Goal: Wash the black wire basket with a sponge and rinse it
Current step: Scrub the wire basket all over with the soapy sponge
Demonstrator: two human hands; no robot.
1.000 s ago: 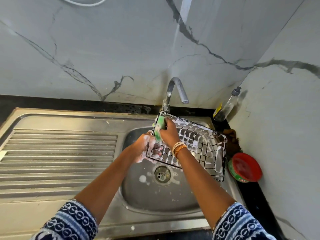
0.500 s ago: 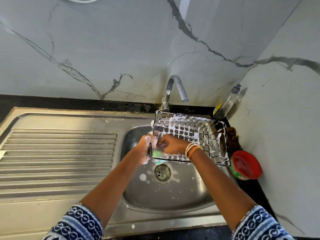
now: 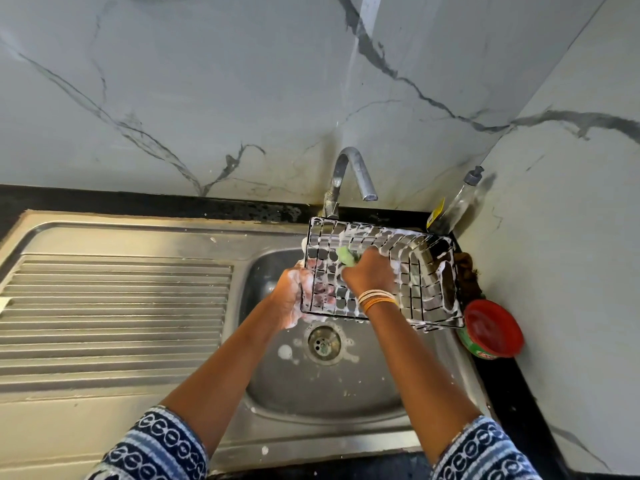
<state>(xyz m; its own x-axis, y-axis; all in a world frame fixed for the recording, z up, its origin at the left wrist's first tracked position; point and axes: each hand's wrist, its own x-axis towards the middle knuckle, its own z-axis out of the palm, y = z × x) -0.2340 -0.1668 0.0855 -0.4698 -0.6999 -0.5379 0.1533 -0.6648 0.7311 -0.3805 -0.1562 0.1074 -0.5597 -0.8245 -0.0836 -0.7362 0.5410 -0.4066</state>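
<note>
While the left hand (image 3: 294, 299) grips the near-left corner of the black wire basket (image 3: 381, 275), held tilted over the sink (image 3: 346, 393) just below the tap (image 3: 353, 174), the right hand (image 3: 372, 277) reaches inside it; its fingers curl round the green sponge (image 3: 347, 257) against the mesh floor; the basket's long axis runs left to right, so the unscrubbed, sudsy right end lies beyond the sponge, nearer the right hand.

Soapy black wire basket (image 3: 398, 268) tilted above the sink, green sponge (image 3: 347, 256) seemingly pressed inside it.
</note>
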